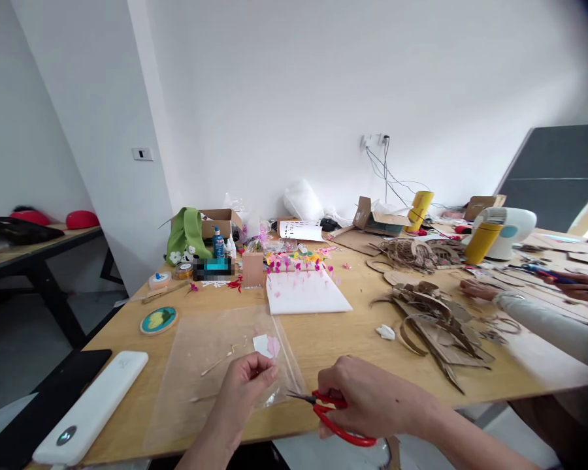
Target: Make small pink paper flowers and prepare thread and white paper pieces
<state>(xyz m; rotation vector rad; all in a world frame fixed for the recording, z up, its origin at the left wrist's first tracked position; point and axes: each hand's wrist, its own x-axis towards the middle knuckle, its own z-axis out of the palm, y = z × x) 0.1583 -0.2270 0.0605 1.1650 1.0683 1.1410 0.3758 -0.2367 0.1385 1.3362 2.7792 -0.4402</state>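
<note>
Works at a long wood desk [353, 339]. Has a clear plastic sheet [176, 385] spread near the front edge, a white slab [306, 301] with pink flowers [298, 266] behind it. Has right hand [367, 391] curled round the handles of red scissors [350, 437], by the desk's front edge, tips pointing left toward left hand [242, 390], apart from it. Presses left thumb and fingertips together above sheet; can't tell if pinching anything. Shows white scrap [261, 344] and pale pink piece [273, 347] just beyond left fingertips, thin sticks [216, 363] farther left.
</note>
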